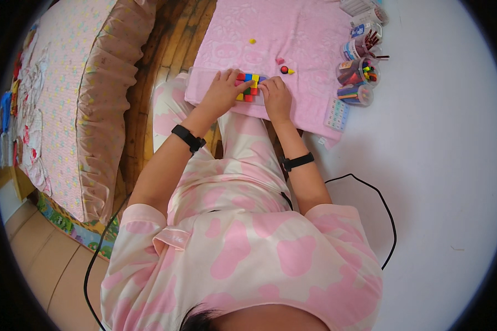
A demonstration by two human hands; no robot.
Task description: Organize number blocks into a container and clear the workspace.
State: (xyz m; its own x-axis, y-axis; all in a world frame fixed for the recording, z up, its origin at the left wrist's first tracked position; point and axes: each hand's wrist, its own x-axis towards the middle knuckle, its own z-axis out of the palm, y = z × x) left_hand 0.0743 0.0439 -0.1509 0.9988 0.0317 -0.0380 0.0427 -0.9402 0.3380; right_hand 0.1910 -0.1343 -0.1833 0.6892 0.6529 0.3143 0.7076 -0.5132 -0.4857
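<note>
Small coloured blocks (248,86) in red, blue, yellow and green lie packed together on a pale, see-through tray (199,88). My left hand (222,92) rests at their left side, fingers apart, with one finger stretched across the blocks. On the right, my right hand (276,97) has its fingers bent and drawn together against the edge of the group; whatever is between the fingertips is hidden. A small black, red and yellow piece (287,70) lies just beyond it, near a pink piece (280,60). Farther off sits a small yellow piece (252,41).
A pink towel (309,33) covers the surface under the tray. Along its right side stand clear tubs of pens and sticks (359,73) and a small lettered card (337,114). A frilled bed (88,83) is at left; black cables (389,215) run beside my body.
</note>
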